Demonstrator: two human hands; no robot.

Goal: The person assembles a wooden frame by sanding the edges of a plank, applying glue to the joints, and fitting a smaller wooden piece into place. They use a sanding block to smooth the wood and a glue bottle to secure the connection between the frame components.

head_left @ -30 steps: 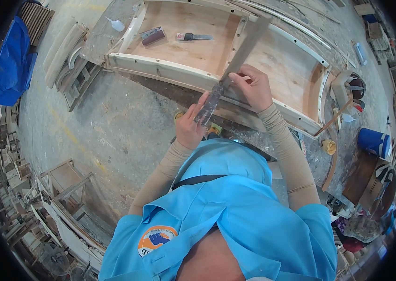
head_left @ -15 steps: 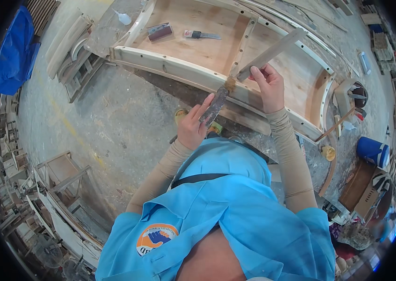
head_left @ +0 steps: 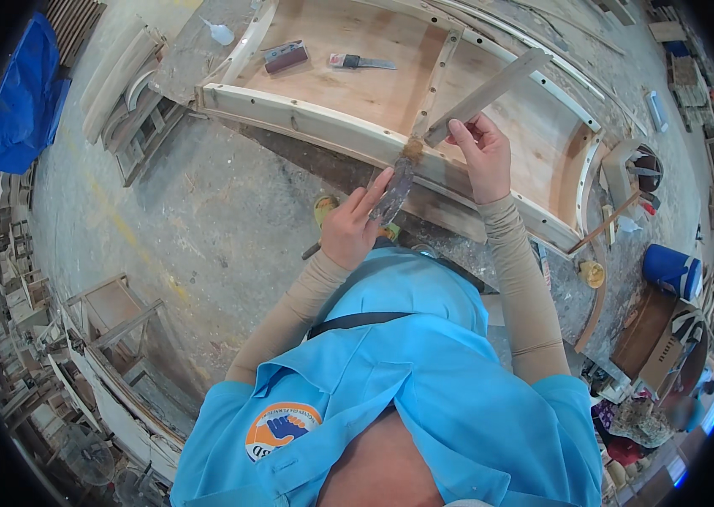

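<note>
My left hand grips a putty knife with a dark, smeared blade, its fingers lying along the blade. Brown putty sits at the blade's far end, close to the frame's near rail. Between the thumb and fingers of my right hand is a long, flat, greyish wooden strip, slanting away to the upper right. The strip's lower end is beside the putty. Both hands are at the near side of a curved wooden frame with a plywood panel and a crosspiece.
On the panel lie a sanding block and a utility knife. A white squeeze bottle is at the far left corner. To the right are an open tub of yellowish paste and a blue bucket. Wooden chair frames stand at left.
My left hand has shifted slightly, and the putty knife has turned a little, showing its handle below the hand. The right hand and the strip have barely moved.
</note>
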